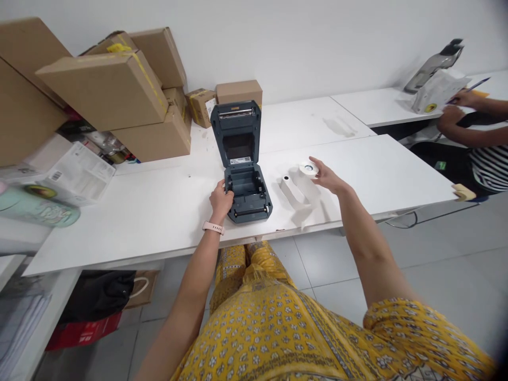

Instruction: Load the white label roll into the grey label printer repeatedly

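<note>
A dark grey label printer (249, 203) stands on the white table with its lid (237, 129) raised and its roll bay bare. At its left side, my left hand (220, 201) grips the edge of the casing, the thumb on the inner rim. My right hand (328, 177) has its fingers curved around the right side of a white label roll (308, 169) standing on end. Just left of that roll lies a smaller white paper roll (286, 182), with a loose paper strip (302, 214) trailing toward the table's front edge.
Cardboard boxes (105, 92) are piled at the back left, beside a white carton (75, 172) and a mint-green bottle (42, 206). Clear plastic wrap (340, 127) lies behind the rolls. A co-worker's arm (472, 124) rests at the right, near a grey bottle (432, 66).
</note>
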`<state>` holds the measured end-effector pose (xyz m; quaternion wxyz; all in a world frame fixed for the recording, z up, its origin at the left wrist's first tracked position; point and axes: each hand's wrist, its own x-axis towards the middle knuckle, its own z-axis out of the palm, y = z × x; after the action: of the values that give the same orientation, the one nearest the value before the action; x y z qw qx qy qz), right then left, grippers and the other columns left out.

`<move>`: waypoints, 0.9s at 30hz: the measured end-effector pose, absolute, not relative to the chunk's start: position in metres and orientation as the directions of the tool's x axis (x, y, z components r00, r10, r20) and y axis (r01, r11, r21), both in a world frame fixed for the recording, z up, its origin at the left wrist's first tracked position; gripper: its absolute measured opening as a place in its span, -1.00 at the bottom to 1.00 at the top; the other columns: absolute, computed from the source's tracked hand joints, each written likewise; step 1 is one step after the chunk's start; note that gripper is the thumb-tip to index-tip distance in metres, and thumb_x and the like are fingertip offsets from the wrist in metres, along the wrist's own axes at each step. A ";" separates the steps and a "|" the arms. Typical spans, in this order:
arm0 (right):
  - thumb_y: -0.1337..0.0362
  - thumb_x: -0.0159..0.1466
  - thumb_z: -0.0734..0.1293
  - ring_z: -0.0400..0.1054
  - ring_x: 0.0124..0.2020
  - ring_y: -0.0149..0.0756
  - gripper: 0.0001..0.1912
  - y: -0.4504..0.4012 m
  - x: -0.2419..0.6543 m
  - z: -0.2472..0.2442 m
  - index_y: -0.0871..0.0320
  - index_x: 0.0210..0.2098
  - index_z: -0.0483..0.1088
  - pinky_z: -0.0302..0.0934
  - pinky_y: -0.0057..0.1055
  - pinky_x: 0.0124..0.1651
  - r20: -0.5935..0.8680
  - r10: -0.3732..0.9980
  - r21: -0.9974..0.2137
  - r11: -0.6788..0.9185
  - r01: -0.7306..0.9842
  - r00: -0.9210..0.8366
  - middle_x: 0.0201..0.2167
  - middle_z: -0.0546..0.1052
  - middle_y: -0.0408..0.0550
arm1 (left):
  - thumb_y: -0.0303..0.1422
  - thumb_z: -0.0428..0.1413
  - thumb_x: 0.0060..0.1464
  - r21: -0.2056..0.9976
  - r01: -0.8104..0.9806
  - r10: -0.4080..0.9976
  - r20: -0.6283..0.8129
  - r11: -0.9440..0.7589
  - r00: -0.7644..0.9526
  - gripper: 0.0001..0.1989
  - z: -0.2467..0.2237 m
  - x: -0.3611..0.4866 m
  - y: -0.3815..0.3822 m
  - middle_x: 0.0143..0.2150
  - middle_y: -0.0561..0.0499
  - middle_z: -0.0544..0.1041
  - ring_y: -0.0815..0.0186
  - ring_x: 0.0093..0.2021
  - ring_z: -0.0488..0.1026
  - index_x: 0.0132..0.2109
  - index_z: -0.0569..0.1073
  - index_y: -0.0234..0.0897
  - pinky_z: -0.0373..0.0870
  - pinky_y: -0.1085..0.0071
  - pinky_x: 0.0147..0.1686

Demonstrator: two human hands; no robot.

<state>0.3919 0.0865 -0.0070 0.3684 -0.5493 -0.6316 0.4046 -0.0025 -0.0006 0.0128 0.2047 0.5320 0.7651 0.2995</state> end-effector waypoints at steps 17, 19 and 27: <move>0.16 0.30 0.25 0.62 -0.34 -0.10 -0.25 0.002 0.310 -0.009 0.04 0.47 0.12 0.59 0.04 -0.21 -0.149 0.983 -0.890 -0.088 0.446 -0.103 0.20 0.52 0.25 | -0.46 0.11 0.09 0.688 0.674 0.936 -0.023 0.270 -0.352 -0.37 0.020 0.000 -0.004 0.08 -0.16 0.67 0.00 0.14 0.58 0.33 0.42 -0.22 0.42 0.16 0.16; 0.16 0.27 0.27 0.57 -0.44 -0.18 -0.24 0.011 0.309 -0.015 0.04 0.45 0.12 0.58 -0.06 -0.31 -0.167 0.984 -0.908 -0.130 0.399 -0.059 0.10 0.56 0.21 | -0.46 0.10 0.10 0.691 0.672 0.936 -0.019 0.267 -0.352 -0.38 0.019 0.000 -0.004 0.08 -0.16 0.67 -0.01 0.13 0.58 0.33 0.42 -0.22 0.43 0.14 0.14; 0.03 0.12 0.35 0.48 -0.12 0.01 -0.60 0.052 0.279 -0.038 0.11 -0.12 0.40 0.41 0.05 0.07 0.065 0.998 -0.872 0.058 0.487 -0.002 -0.12 0.57 0.13 | -0.49 0.09 0.11 0.689 0.679 0.940 -0.008 0.253 -0.342 -0.39 0.021 0.001 -0.006 0.06 -0.18 0.67 -0.06 0.12 0.58 0.33 0.42 -0.25 0.44 0.11 0.13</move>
<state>0.2789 0.0520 -0.0385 0.3775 -0.5969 -0.6218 0.3385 0.0010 -0.0059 0.0210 0.2159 0.5314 0.7615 0.3019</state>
